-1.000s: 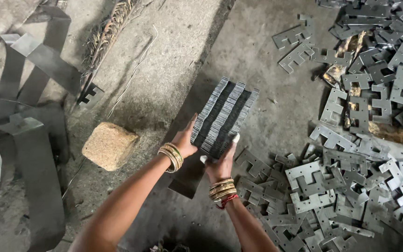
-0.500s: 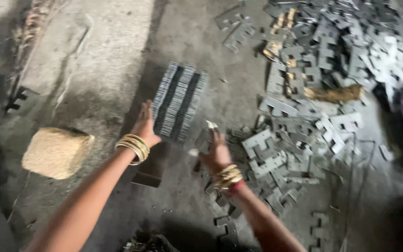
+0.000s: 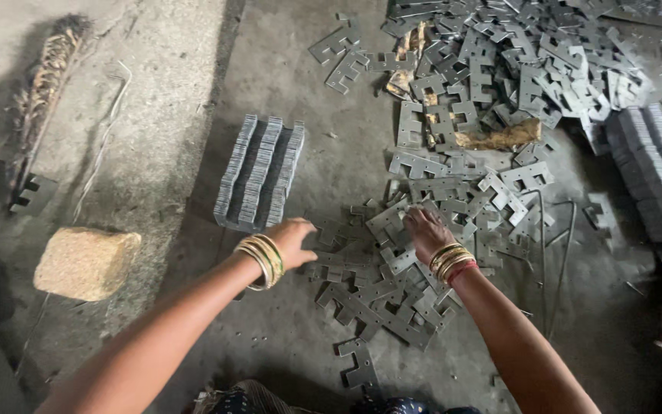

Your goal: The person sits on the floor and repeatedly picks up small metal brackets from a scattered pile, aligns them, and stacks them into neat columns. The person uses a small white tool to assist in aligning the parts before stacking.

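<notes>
— Grey steel everywhere, and the right hand is down flat in it, fingers spread and pressing on the loose stamped plates just in front of the person. Nothing pinched in that grip yet, as far as I can see.

— And the left hand?

— Curled loosely, knuckles up, empty by the look of it, hovering at the near corner of the upright stack of plates. Close to it, and I can't tell whether it touches. Gold bangles on that wrist, more bangles with a red thread on the other.

— Where does that stack sit?

— On the bare concrete floor, left of the loose scatter, standing on edge in tight ribbed rows.

— Further out?

— Big heap of the same notched plates at upper right, with brownish scraps lying among them. Another tidy grey stack against the right edge. Off to the left, well apart, a rough tan block, and a worn broom lying on paler, dustier ground.

— The floor itself?

— Dark, stained, gritty; thin wire trailing by the right arm.
</notes>
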